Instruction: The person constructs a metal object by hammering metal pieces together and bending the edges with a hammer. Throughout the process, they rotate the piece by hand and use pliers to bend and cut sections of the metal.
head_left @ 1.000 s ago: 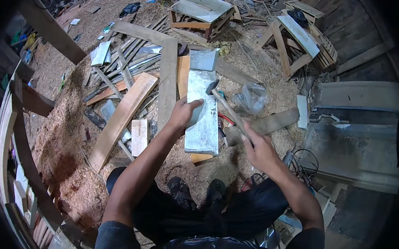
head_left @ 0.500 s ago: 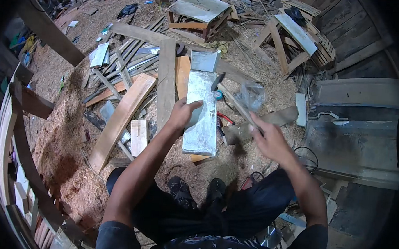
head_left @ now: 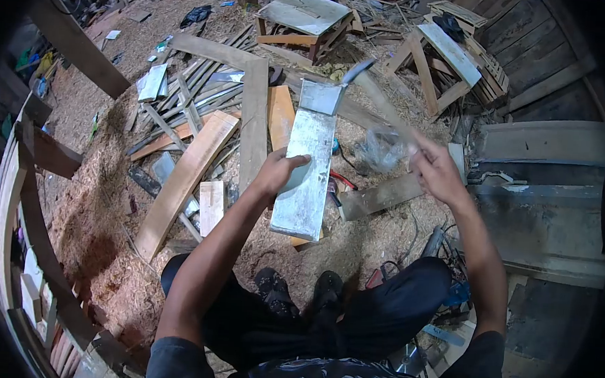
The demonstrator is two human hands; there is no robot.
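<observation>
My left hand point(head_left: 280, 172) grips a long white-painted board point(head_left: 304, 189) by its left edge, thumb lying on its upper face. A shorter whitish piece point(head_left: 321, 97) sits at the board's far end, at a slight angle to it. My right hand point(head_left: 439, 170) is wrapped round the wooden handle of a hammer point(head_left: 382, 101), raised to the right of the board. The hammer's dark head is near the far end of the short piece, and its handle is smeared by motion. Below the board's right side lies a red-handled tool point(head_left: 342, 181) on the shavings.
Loose planks point(head_left: 186, 183) and thin strips lie on the sawdust to the left. A clear plastic bag point(head_left: 380, 150) is beyond the red-handled tool. Low wooden stands point(head_left: 302, 14) are at the back. By my right knee are a power tool point(head_left: 458, 293) and a circular saw blade point(head_left: 410, 360).
My right hand has swung the hammer up and to the right, away from the board. The board has tilted, its far end shifting right and its near end slightly left.
</observation>
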